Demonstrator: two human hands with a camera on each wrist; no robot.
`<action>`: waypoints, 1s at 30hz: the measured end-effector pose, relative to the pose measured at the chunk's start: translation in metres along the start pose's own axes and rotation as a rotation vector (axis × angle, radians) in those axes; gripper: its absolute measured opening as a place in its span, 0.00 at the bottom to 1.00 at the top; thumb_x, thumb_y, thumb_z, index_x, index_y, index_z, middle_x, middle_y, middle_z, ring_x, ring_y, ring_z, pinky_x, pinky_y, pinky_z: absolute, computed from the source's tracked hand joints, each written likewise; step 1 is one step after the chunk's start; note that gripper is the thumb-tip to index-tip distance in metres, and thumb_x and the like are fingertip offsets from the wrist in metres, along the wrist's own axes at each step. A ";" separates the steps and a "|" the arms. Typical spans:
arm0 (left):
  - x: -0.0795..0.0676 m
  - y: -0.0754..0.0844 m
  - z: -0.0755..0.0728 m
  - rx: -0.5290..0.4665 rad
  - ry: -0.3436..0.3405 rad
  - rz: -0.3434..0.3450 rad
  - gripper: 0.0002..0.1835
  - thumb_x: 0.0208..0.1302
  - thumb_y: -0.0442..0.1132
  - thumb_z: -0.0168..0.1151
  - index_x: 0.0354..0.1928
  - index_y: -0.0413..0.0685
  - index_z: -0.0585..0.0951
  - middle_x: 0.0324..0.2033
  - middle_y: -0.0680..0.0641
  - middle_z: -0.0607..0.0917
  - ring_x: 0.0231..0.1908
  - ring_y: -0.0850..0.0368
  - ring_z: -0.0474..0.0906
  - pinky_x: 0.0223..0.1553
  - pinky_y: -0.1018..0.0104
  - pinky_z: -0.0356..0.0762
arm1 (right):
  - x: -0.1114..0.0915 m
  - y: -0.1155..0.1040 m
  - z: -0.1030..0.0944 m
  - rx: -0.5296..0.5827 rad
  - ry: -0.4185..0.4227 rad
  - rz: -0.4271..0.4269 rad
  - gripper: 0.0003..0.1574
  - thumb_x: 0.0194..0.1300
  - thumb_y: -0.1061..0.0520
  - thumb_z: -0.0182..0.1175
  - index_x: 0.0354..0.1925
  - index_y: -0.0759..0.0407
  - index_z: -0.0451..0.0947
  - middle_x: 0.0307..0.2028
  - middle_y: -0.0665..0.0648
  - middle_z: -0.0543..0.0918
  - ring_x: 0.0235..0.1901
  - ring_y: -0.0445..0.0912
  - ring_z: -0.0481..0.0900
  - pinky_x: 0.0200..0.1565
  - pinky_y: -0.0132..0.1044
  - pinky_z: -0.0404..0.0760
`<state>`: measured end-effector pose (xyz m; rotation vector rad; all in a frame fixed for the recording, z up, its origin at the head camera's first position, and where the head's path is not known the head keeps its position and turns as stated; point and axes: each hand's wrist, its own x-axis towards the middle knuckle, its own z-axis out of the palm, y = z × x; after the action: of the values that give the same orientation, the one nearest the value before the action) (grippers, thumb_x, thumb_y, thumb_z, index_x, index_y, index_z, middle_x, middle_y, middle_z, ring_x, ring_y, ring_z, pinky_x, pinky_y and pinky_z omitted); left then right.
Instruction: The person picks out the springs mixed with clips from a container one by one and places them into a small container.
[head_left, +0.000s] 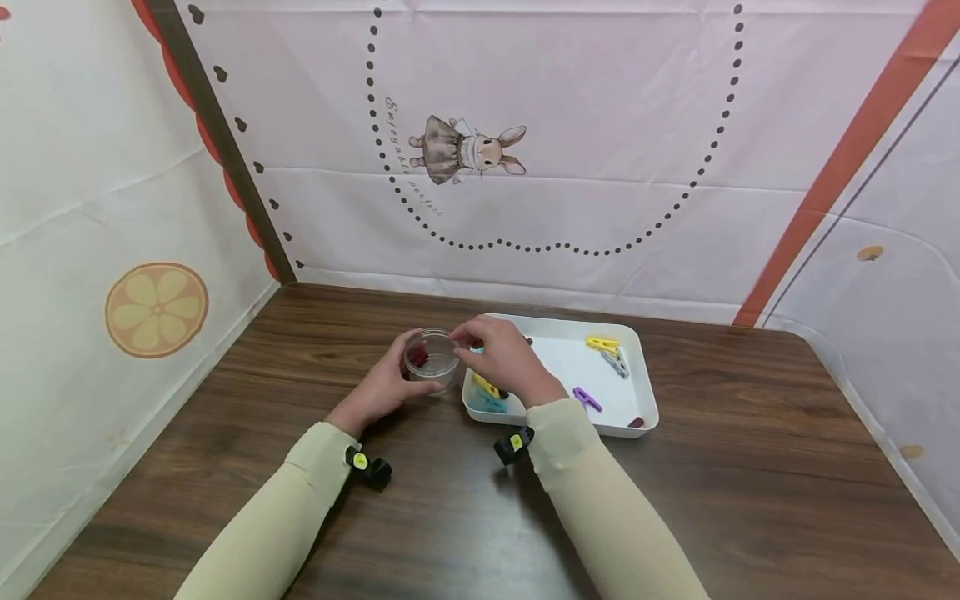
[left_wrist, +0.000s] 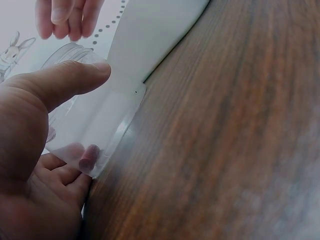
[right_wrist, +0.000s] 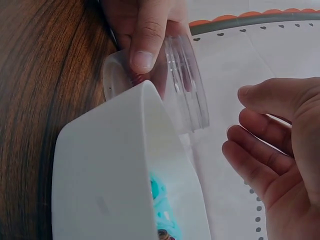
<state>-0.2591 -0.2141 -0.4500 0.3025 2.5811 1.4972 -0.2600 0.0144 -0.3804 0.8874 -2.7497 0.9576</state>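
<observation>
My left hand (head_left: 381, 388) grips a clear round jar (head_left: 442, 377) that stands on the table by the tray's left end. A small ridged dark red piece (left_wrist: 89, 159) lies inside, near the jar's bottom; what it is exactly I cannot tell. Over the tray's left end and beside the jar's mouth is my right hand (head_left: 504, 357). In the right wrist view its thumb and loosely bent fingers (right_wrist: 255, 172) stand apart with nothing between them.
A white tray (head_left: 649, 385) holds a yellow clip (head_left: 602, 343), a grey clip (head_left: 615, 363), a purple clip (head_left: 587, 399) and a dark red piece (head_left: 637, 422). At its left end lie another yellow clip (head_left: 486, 385) and a blue clip (head_left: 491, 402). Cloth walls enclose the brown table (head_left: 750, 467).
</observation>
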 end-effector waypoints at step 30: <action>0.001 -0.001 0.000 0.025 0.004 -0.005 0.53 0.52 0.51 0.75 0.74 0.59 0.50 0.70 0.44 0.64 0.71 0.47 0.60 0.70 0.47 0.58 | -0.026 0.022 -0.017 0.034 0.048 -0.049 0.14 0.65 0.54 0.63 0.48 0.56 0.83 0.45 0.56 0.85 0.43 0.50 0.82 0.47 0.42 0.82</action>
<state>-0.2603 -0.2143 -0.4506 0.2961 2.6030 1.4664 -0.2524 0.0517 -0.3856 0.9205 -2.6666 1.0070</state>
